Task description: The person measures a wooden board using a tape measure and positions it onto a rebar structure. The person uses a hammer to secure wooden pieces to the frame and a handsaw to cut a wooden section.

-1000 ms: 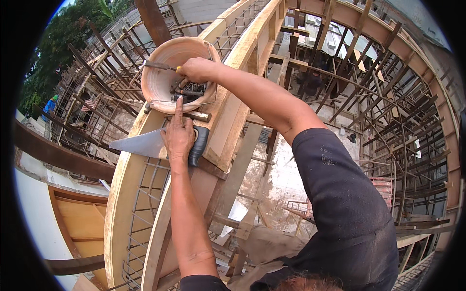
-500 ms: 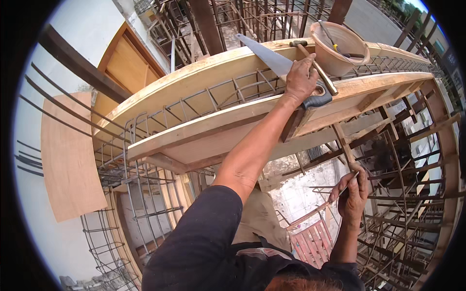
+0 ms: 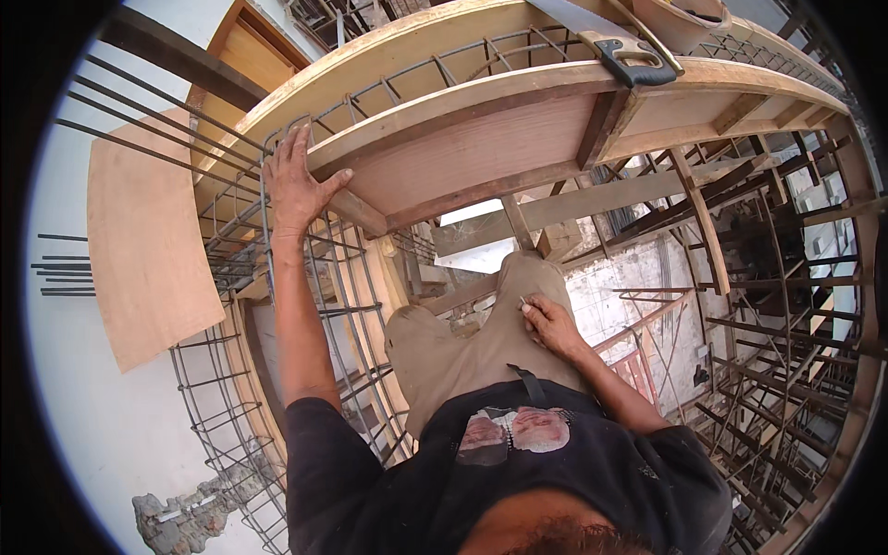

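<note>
My left hand [image 3: 298, 190], fingers stretched and thumb out, rests at the near left end of the wooden formwork side panel [image 3: 462, 139], against the steel rebar cage [image 3: 439, 69]. Low over my trousers [image 3: 481, 361], my right hand [image 3: 552, 328] is closed with a small, thin, pale-tipped thing poking out; its kind is too small to tell. A handsaw [image 3: 634, 60] with a black handle lies across the formwork top at the upper right. Beside it is the hammer's wooden handle [image 3: 655, 39]; its head is out of view.
A bucket [image 3: 673, 26] stands on the formwork beyond the saw. Rebar ends [image 3: 166, 139] jut across from the left, near a leaning plywood sheet [image 3: 148, 240]. A vertical rebar cage [image 3: 347, 296] rises below my left hand. Timber and steel scaffolding [image 3: 777, 324] fills the right side.
My left hand has left the hammer and saw and moved left to the formwork's end. My right hand has come in from the right to my trousers. The view has shifted.
</note>
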